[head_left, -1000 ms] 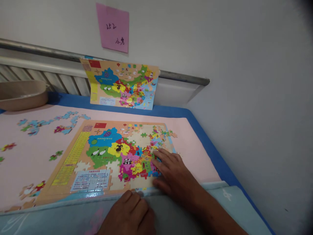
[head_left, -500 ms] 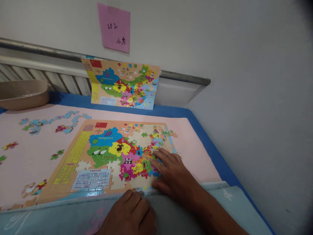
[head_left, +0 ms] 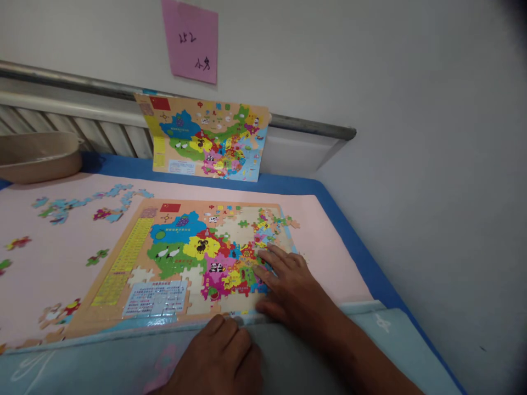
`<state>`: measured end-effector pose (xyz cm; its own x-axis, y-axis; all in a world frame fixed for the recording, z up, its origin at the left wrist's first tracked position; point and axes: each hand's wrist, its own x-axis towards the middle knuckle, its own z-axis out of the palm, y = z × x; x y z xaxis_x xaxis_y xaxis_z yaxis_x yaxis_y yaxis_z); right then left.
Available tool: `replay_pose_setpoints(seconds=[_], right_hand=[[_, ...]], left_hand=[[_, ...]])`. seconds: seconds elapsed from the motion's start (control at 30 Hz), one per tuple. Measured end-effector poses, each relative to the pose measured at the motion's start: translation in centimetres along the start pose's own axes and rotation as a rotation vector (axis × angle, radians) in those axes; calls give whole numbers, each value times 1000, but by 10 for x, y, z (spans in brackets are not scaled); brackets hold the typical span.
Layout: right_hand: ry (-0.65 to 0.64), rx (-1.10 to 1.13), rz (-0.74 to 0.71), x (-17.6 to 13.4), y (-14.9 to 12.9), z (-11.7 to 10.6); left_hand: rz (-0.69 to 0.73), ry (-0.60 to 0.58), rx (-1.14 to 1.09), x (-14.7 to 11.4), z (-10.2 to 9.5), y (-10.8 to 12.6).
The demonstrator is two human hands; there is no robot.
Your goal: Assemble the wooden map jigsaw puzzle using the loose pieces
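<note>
A partly filled map jigsaw puzzle (head_left: 177, 269) lies flat in front of me, with bare cream gaps at its upper right and lower middle. My right hand (head_left: 284, 280) rests on its right side, fingers stretched over the colourful pieces and touching them. No piece shows in its fingers. At the near edge of the table, my left hand (head_left: 218, 351) is closed with fingers curled under; whatever it may hold is hidden. Behind the puzzle, a printed map sheet (head_left: 209, 137) stands upright against the rail with the same picture.
Loose blue puzzle pieces (head_left: 66, 208) and several others lie left of the board. A beige basin (head_left: 41, 159) stands at the far left. A metal rail (head_left: 313, 127) runs along the wall, below a pink note (head_left: 191, 44). Light blue cloth (head_left: 102, 362) covers the near edge.
The view has shifted very slightly. Both hands stay in nearly the same places, the right on the puzzle and the left closed at the edge.
</note>
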<state>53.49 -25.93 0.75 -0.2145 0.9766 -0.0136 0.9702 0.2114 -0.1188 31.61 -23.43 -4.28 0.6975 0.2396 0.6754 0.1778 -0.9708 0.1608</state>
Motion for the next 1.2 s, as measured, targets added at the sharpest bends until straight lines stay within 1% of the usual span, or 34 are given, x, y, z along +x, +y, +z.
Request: replay_pose_setpoints(seconds=[0.2, 0.3, 0.4, 0.7, 0.9, 1.2], right_hand=[[39, -53, -26, 1, -2, 3], [56, -68, -34, 1, -2, 4], [51, -64, -32, 0, -2, 5], [52, -24, -50, 0, -1, 5], [39, 19, -23, 1, -2, 6], [18, -3, -38, 2, -7, 8]], left_hand=[[13, -18, 15, 0, -2, 1], [10, -4, 8, 1, -2, 0], [5, 8, 4, 2, -1, -1], [4, -11, 3, 0, -2, 1], [8, -22, 1, 0, -1, 0], [0, -28, -1, -1, -2, 1]])
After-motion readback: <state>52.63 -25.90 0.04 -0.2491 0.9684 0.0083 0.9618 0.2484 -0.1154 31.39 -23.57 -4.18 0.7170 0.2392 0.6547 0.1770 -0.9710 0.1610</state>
